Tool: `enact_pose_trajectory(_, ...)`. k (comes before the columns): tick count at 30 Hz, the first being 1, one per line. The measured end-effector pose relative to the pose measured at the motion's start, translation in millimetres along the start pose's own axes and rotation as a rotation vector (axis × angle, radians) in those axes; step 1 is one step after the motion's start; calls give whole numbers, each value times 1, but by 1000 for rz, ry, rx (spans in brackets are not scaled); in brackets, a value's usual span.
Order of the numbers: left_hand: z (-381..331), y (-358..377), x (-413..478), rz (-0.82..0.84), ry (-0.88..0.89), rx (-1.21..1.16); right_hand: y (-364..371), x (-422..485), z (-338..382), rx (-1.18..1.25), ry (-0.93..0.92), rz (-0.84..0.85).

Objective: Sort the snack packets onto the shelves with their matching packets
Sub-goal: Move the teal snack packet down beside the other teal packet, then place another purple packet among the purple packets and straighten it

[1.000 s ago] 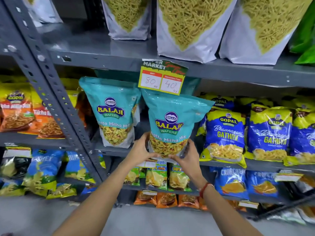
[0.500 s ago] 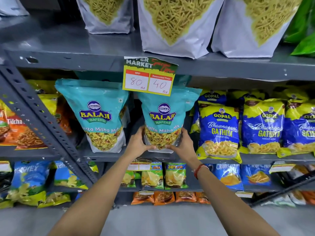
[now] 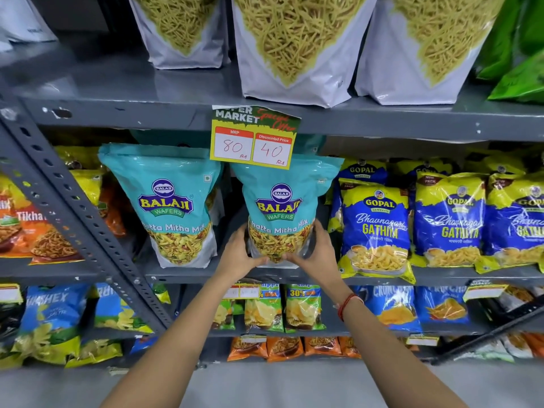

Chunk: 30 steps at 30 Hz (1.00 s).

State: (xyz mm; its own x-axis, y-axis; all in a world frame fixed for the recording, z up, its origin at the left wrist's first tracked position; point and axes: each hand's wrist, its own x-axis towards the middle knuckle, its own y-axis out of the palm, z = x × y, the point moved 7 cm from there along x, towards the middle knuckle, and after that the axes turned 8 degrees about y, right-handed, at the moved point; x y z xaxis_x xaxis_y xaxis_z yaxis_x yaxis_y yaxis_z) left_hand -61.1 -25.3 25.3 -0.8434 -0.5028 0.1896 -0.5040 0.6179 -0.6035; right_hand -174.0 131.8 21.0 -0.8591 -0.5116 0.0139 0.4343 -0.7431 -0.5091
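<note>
Shelf, hands on teal packet.

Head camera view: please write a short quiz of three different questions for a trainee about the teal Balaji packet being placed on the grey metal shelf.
1. True or false: both hands grip the teal plastic Balaji Khatta Mitha Mix packet near its bottom.
2. Which packets stand directly to the right of it? A) blue and yellow Gopal Gathiya packets B) white pouches of thin yellow noodles C) orange Tikha packets
3. Fill in: the yellow paper price tag above it shows a discounted price of ___ Rs.

Key
1. True: the left hand and the right hand hold its lower corners.
2. A
3. 40
</note>
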Motion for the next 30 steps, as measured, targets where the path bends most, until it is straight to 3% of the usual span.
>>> enact_pose_trajectory(3,-27,-24,-14,-51,-44,-59,-31,-29,41,3,-131,-209)
enact_pose_trajectory(5,-60,-50,-26,-72,-12,-109,-55,-54,83,67,-334,-344)
enact_pose_trajectory(8,-127,-96,-39,-131,138,-276,-93,-88,154,169,-634,-489)
enact_pose_trajectory(11,-200,-149,-45,-256,371,-367,-131,-104,213,264,-776,-574)
enact_pose_trajectory(15,-262,-210,-36,-437,636,-477,-173,-93,256,319,-765,-669)
enact_pose_trajectory(18,-275,-231,-5,-500,693,-387,-183,-66,269,246,-677,-633)
enact_pose_trajectory(25,-243,-200,70,1,462,-102,-159,-27,270,139,-560,-394)
enact_pose_trajectory(30,-247,-196,79,22,461,-191,-153,-27,273,104,-543,-400)
